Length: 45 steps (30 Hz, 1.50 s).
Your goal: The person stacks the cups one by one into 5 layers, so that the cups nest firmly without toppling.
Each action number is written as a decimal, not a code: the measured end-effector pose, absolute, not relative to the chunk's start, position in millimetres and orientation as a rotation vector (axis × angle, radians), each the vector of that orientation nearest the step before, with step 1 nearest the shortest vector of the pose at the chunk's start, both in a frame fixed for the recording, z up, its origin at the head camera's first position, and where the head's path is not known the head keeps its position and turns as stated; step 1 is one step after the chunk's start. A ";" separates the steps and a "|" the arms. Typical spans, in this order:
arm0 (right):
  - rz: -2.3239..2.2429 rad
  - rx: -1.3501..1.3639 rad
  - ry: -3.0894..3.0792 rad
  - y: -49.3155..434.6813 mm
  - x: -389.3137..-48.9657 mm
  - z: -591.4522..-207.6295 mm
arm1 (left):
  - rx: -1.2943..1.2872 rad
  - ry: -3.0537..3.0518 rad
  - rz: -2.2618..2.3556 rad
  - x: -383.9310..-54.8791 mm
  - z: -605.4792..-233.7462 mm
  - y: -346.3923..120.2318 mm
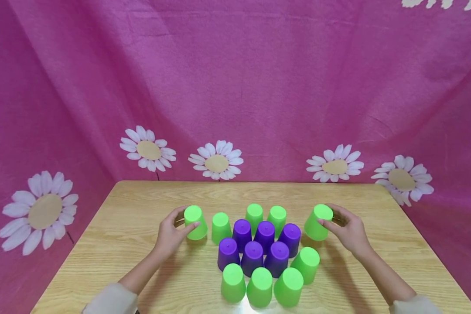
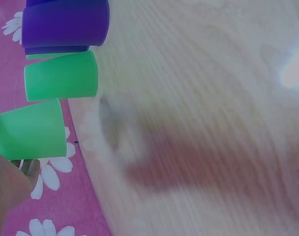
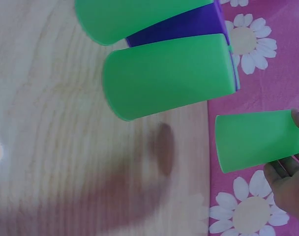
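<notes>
Nearest in the head view, a row of three bright-green, tapered, plastic-looking cups (image 1: 261,288) stands mouth-down on the pale wood-grain tabletop (image 1: 384,218); the near edge is out of view. Beyond the row's right end stands a single green cup (image 1: 306,264), likewise inverted. Behind the row, six purple tapered cups (image 1: 253,258) are set closely in two rows of three, each on its wider rim, presumably for steadiness. Contact between neighbours cannot be confirmed.

Farther out, the left hand (image 1: 172,230) has its grip closed around a bright-green tapered cup (image 1: 194,221), thumb on the near side, fingers behind. The right hand (image 1: 351,229) grips its matching green cup (image 1: 317,222) the same way. Both are base-up and judged raised; the side hold appears chosen to keep the rims free.

A lone green cup (image 1: 221,229) stands just right of the left-held one, leaving little clearance. Two green cups (image 1: 254,215) stand behind the purple group; a wider gap separates them from the right-held cup. Bare wood runs outward to both side edges and back to the far edge, beyond which hangs magenta daisy-print cloth (image 1: 259,96).
</notes>
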State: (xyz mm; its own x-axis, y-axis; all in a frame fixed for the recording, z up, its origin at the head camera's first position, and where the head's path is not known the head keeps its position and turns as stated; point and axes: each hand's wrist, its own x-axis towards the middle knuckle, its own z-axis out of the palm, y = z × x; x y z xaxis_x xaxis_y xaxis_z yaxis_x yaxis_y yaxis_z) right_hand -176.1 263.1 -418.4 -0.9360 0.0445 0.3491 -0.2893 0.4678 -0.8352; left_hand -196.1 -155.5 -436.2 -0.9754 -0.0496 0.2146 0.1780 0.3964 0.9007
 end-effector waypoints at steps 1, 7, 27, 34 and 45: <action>1.453 0.211 -2.395 263.0 -177.0 -416.8 | -0.115 -2.437 -1.615 -197.2 -435.1 -155.7; 1.474 0.245 -2.378 259.4 -183.9 -407.1 | -0.095 -2.415 -1.608 -203.0 -427.7 -156.7; 1.574 0.294 -2.308 222.6 -207.8 -378.9 | -0.157 -2.342 -1.647 -229.1 -386.8 -139.7; 1.665 0.242 -2.267 203.0 -224.1 -374.1 | -0.157 -2.309 -1.659 -240.8 -383.4 -125.1; 1.696 0.147 -2.267 178.3 -243.1 -372.8 | -0.124 -2.311 -1.646 -258.5 -393.0 -101.4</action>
State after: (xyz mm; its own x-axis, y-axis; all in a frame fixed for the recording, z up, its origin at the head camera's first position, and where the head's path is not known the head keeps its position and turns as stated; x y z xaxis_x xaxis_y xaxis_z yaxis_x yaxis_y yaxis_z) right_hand -243.1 178.3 -372.8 -0.9483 0.0996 0.3014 -0.2611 0.2955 -0.9190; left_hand -258.5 -101.4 -393.0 -0.9511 -0.1026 0.2912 0.2417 0.3395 0.9090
